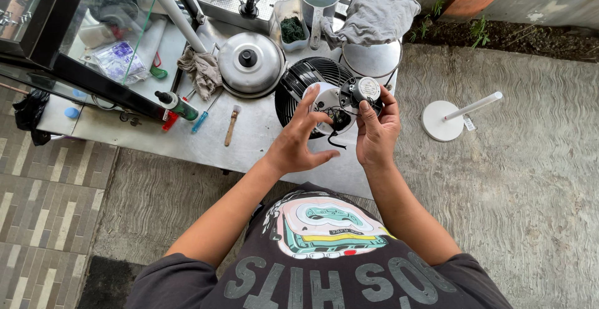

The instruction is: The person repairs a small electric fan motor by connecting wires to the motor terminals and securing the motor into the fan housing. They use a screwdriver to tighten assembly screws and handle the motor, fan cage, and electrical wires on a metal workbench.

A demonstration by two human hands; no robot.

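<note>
Head view: near the steel table's (262, 137) front edge, a small fan motor (364, 91) is pinched in the right hand (376, 131), the spread-fingered left hand (299, 140) best steadying the white housing (324, 100) gently.

Outdoor repair spot: steel table (262, 137) w/ screwdrivers (201, 121), concrete floor (518, 178).

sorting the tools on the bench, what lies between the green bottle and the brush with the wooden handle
In the head view, a blue-handled screwdriver lies on the metal table between the green bottle and the wooden-handled brush.
</note>
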